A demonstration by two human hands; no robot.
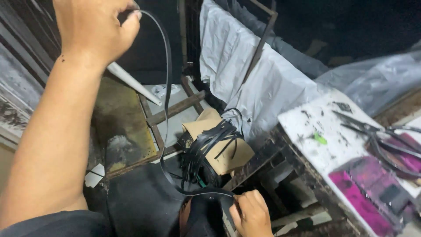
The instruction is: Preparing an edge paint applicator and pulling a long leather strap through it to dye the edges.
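Observation:
My left hand [94, 28] is raised at the top left, closed on the upper end of a long black strap [167, 87]. The strap hangs down in a curve and bends toward my right hand [250, 213] at the bottom centre, which pinches its lower end against a dark object by my lap. Just beyond, a bundle of black straps [206, 147] is wrapped around a brown cardboard piece [228, 153].
A white board [324, 149] stained pink sits at the right, with large dark scissors [377, 138] and a small green bit [320, 139] on it. White plastic sheeting [250, 79] drapes over a frame behind. Rusty metal bars [175, 109] and a white pipe [131, 83] lie on the floor.

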